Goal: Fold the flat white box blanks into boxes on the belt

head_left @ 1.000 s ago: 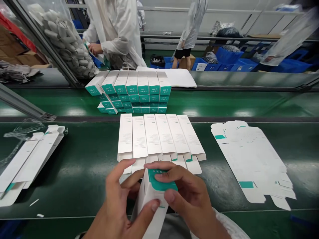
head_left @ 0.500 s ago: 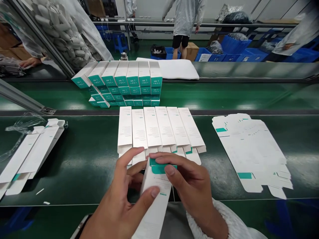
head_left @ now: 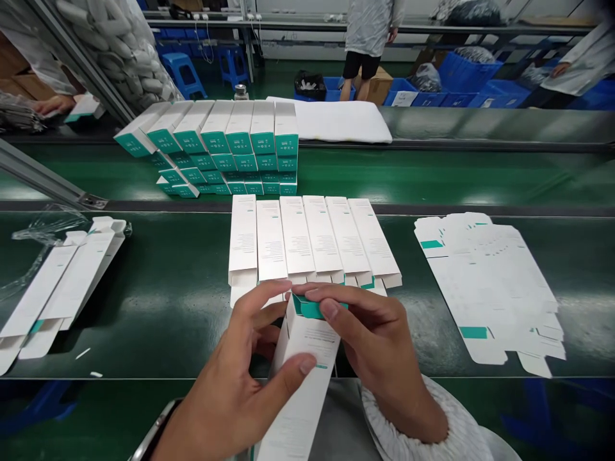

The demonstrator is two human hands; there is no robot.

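Observation:
A tall white carton [head_left: 307, 358] with a teal end flap [head_left: 307, 308] is held in front of me, tilted away at its top. My left hand [head_left: 245, 365] wraps round its left side, thumb across the printed front. At the top end, my right hand [head_left: 369, 333] pinches the teal flap between thumb and fingers; the flap is partly folded in. Just beyond my fingers lies a row of several white cartons [head_left: 296, 240] with open near ends. Part of the held carton's bottom runs out of view.
Flattened carton blanks [head_left: 494, 288] lie on the right, partly folded cartons [head_left: 72, 282] on the left. Stacked teal-ended boxes [head_left: 240, 134] stand on the green belt [head_left: 432, 173] behind. A co-worker's hand [head_left: 55, 104] touches items at far left; another person [head_left: 369, 38] stands in the background.
The teal flap has bent further inward under my right fingers. My left hand keeps its hold. The view has shifted slightly, and a teal-ended box now shows beside the co-worker's hand.

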